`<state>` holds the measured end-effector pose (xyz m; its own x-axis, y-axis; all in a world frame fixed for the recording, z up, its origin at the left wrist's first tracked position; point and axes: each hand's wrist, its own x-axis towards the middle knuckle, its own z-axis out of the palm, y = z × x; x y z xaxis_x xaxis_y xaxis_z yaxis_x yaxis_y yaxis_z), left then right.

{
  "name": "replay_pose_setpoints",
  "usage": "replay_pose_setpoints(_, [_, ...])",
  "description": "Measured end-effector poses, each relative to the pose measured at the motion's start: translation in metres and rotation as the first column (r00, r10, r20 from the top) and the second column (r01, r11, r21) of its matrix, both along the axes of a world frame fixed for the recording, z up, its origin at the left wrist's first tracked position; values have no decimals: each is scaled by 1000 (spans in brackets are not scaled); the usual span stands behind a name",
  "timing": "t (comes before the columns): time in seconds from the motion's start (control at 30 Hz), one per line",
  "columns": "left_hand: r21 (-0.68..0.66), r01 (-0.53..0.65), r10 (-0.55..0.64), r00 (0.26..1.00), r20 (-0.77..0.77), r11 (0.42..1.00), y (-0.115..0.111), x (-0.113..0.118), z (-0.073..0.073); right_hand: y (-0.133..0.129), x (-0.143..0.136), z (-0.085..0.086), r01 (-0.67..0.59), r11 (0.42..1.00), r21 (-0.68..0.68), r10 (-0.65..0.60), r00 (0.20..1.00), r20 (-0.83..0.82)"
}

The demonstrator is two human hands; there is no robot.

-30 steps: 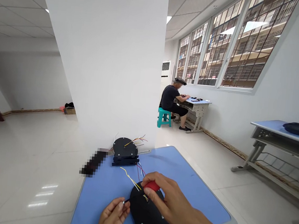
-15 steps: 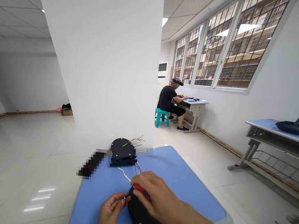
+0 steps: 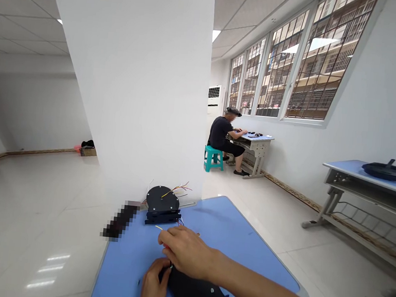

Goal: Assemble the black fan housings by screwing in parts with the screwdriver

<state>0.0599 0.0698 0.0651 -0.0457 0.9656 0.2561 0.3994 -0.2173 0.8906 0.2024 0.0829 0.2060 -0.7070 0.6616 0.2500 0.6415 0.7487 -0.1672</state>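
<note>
A black plate-like part (image 3: 196, 291) with silvery screws lies on the blue table near its front edge. My right hand (image 3: 186, 250) is closed above the part's upper left end, around a red-handled tool mostly hidden by the fingers. Against the left edge of the part, my left hand (image 3: 155, 280) is closed, fingertips at a small screw; what it pinches is too small to make out. Behind my hands stands a black round-topped assembly (image 3: 161, 200) with yellow, red and white wires.
The blue table (image 3: 226, 221) adjoins a white pillar (image 3: 130, 81). A blurred dark object (image 3: 121, 220) lies at its left edge. Farther off, a person (image 3: 220, 132) sits on a teal stool at another desk. A side table (image 3: 350, 168) at right bears a black tray (image 3: 387, 170).
My right hand has moved left over the tip of the black part. My left hand has shifted right against its edge. The black part has turned slightly, showing more of its right end.
</note>
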Motion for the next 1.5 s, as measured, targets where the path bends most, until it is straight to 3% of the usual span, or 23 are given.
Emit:
replay_pose_setpoints(0.17, [-47,-11,10,1000,-5,999,2,-4,-6,9,-9,6,14,1000,-17,-13,996,94])
replay_pose_setpoints(0.47, [-32,-37,32,991,-134,999,2,-3,-34,16,-22,13,113,993,45,-120,969,218])
replay_pose_setpoints(0.6, [-79,-18,4,986,-168,997,2,-2,-29,16,-17,17,4,999,50,-17,967,253])
replay_pose_setpoints(0.73, [-127,-16,-7,984,-178,992,2,-1,-20,16,-15,21,46,996,77,-67,953,296])
replay_pose_setpoints(0.87, [-134,-9,-16,983,-184,991,2,0,-17,14,-17,22,-8,998,58,-11,947,322])
replay_pose_setpoints(1.0, [-135,-14,-9,985,-170,991,3,1,-18,13,-20,23,47,996,82,-72,940,332])
replay_pose_setpoints(1.17, [-117,-19,-1,985,-170,993,2,0,-20,14,-23,25,11,999,52,-28,938,344])
replay_pose_setpoints(1.27, [-124,-25,4,985,-171,992,1,0,-20,14,-23,25,72,994,76,-94,936,340])
replay_pose_setpoints(1.43, [-119,-18,-2,986,-166,993,1,0,-20,15,-21,25,22,998,51,-38,939,343])
replay_pose_setpoints(1.5, [-114,-19,0,987,-162,993,1,0,-21,16,-20,24,72,995,74,-93,936,339])
